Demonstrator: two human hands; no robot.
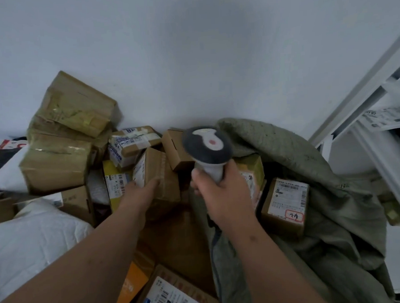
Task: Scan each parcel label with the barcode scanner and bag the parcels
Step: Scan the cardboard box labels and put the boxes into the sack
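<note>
My right hand (pixel 222 192) grips the white handle of a barcode scanner (pixel 206 148), whose dark round head points up and away. My left hand (pixel 138 194) reaches into the heap of parcels and holds a small brown carton (pixel 159 174) by its near side; its white label faces left. To the right, a grey-green cloth bag (pixel 294 151) lies open. Inside it sits a brown box with a white label and a red stamp (pixel 286 204), with a yellowish parcel (pixel 253 169) behind it.
Taped brown boxes (pixel 64 140) are stacked at the left against the white wall. White plastic mailers (pixel 30 241) lie at the lower left. More labelled cartons (pixel 169 296) sit near my arms. A white metal frame (pixel 378 128) stands at the right.
</note>
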